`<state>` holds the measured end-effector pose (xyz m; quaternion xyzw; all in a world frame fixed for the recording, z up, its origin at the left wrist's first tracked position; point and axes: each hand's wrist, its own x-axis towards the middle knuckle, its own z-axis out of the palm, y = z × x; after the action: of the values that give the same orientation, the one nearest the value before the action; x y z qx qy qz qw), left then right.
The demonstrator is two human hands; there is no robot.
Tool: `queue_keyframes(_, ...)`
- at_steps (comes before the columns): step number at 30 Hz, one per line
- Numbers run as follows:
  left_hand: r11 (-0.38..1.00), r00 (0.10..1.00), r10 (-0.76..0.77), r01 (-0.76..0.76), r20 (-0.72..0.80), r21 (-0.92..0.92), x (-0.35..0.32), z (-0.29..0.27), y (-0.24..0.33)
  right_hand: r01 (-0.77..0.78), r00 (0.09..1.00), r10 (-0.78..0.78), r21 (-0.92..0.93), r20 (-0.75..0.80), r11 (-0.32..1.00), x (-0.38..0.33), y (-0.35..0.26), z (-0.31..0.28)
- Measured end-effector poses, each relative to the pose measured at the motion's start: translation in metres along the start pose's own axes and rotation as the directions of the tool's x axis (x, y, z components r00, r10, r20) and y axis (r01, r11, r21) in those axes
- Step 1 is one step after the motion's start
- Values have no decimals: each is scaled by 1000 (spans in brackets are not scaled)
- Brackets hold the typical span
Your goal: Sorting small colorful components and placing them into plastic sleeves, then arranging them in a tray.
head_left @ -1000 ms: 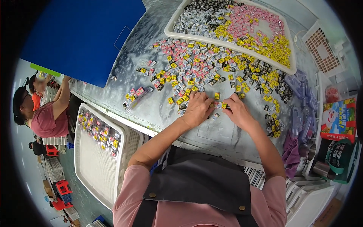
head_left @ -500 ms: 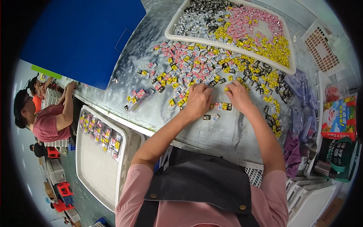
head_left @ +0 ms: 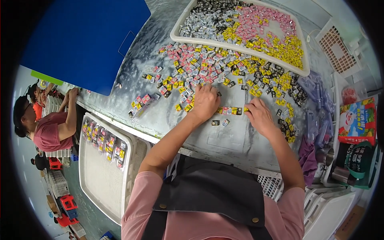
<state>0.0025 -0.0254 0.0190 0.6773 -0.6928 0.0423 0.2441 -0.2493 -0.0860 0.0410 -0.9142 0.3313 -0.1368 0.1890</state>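
Observation:
A short row of small printed blocks [head_left: 231, 111], black, yellow and pink, lies on the grey table in front of me. At its right end, my right hand [head_left: 261, 116] pinches a small yellow block [head_left: 246, 109]. My left hand [head_left: 205, 103] is over the row's left end and the edge of a loose heap of blocks [head_left: 208, 66]. Its fingers are curled, and what they hold is hidden. A black block [head_left: 219, 94] shows beside its fingers. Nearer to me, a black block [head_left: 215, 123] and a white block [head_left: 225, 123] lie apart.
Behind the heap stands a white tray [head_left: 240, 47] of blocks sorted by colour. A filled clear case [head_left: 142, 105] lies left. Below the table edge, a white tray [head_left: 98, 176] holds several filled cases. Empty clear cases [head_left: 316, 94] are piled right. A co-worker [head_left: 54, 128] works far left.
My right hand has come down from the heap to the row's right end, with a yellow block at its fingertips. My left hand has shifted slightly left and stays by the heap.

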Motion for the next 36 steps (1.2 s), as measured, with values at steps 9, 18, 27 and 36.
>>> queue_keyframes(9, 977, 990, -114, 127, 82, -171, -48, -24, 15, 29, 999, -29, 5, -15, 1000, -6, -12, 8)
queue_keyframes(18, 993, 974, -34, 57, 223, -99, -47, -29, 9, 43, 999, -44, 48, 27, 998, -2, -15, 2)
queue_keyframes(27, 980, 935, 107, -42, 339, -192, -31, -32, 2, -90, 970, 59, 120, 235, 989, 13, -26, -1)
queue_keyframes(36, 970, 900, 168, -79, 402, -228, -25, -25, 8, -129, 972, 105, 103, 212, 986, 13, -29, 10)
